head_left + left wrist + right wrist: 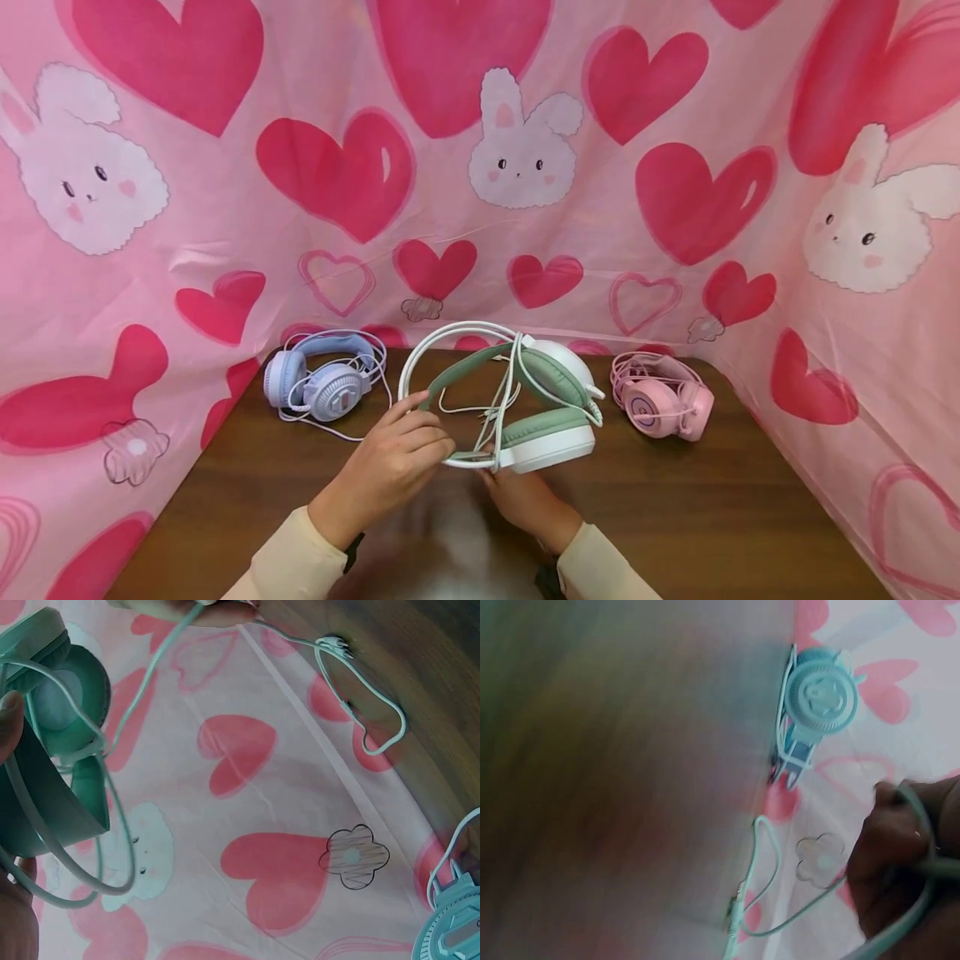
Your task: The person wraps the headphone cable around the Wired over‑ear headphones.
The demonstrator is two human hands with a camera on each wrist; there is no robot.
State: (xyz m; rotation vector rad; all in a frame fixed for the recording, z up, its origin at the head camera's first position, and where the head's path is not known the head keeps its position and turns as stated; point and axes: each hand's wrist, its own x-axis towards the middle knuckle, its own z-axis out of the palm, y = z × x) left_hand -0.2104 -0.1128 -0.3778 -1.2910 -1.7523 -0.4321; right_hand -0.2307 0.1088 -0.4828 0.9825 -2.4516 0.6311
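Note:
White headphones with green padding (551, 442) are held up over the table, tilted sideways with both ear cups toward the right. My left hand (401, 454) grips them by the headband, its fingers and thumb on either side of the band in the left wrist view. Below the lower ear cup is my right hand (528, 504), partly hidden by it. In the right wrist view the fingers of that hand (892, 855) curl round the headphone cable (806, 906). The cable wraps across the headband and ear cups, and its plug end hangs in a loop behind them.
Light blue headphones (335, 392) lie on the brown table (697, 508) at the back left, their cable trailing toward the middle. Pink headphones (660, 408) with a wound cable lie at the back right. A pink cloth (525, 233) with hearts and rabbits encloses the back and sides.

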